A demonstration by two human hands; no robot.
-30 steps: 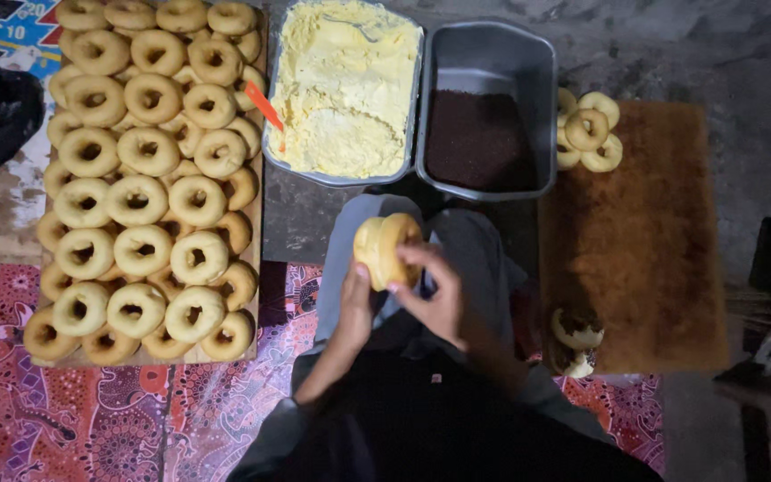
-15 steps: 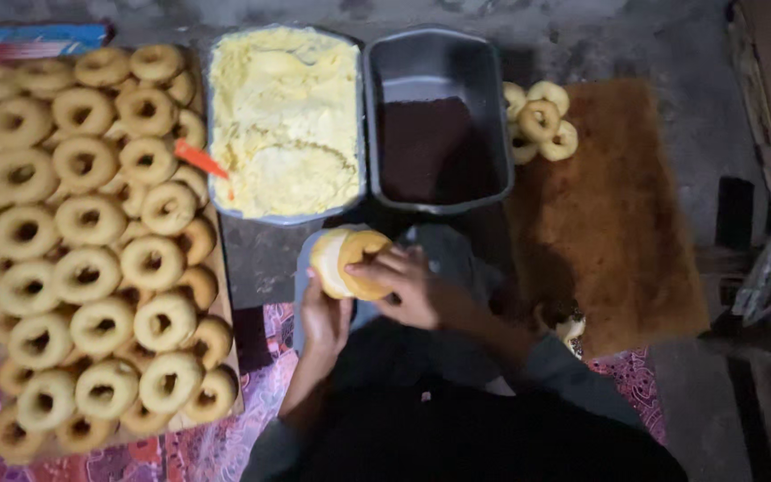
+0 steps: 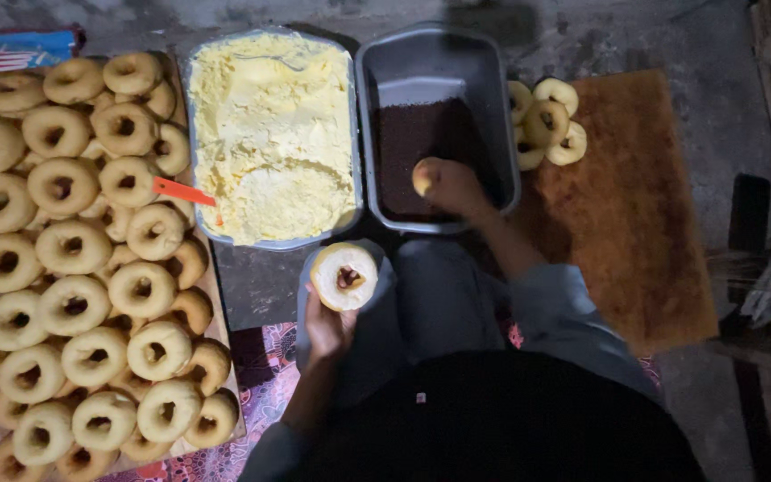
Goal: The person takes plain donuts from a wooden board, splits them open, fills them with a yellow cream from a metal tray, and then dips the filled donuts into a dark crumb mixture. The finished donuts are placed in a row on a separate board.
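My left hand (image 3: 325, 328) holds up half of a split doughnut (image 3: 344, 276), its cream-spread face turned upward, just in front of the two tubs. My right hand (image 3: 451, 185) reaches into the grey tub (image 3: 439, 55) of dark brown sprinkles and presses the other doughnut half (image 3: 422, 176) down into them; my fingers cover most of that piece. To the left of that tub stands a second tub (image 3: 270, 241) full of pale yellow cream.
A board (image 3: 218, 295) at the left carries several plain ring doughnuts. An orange-handled tool (image 3: 185, 191) rests at the cream tub's left edge. A brown board (image 3: 635, 205) at the right has several finished doughnuts (image 3: 546, 120) at its far corner.
The doughnut was held whole in both hands. My right hand has now gone forward into the sprinkle tub with one half, while my left hand keeps the other half.
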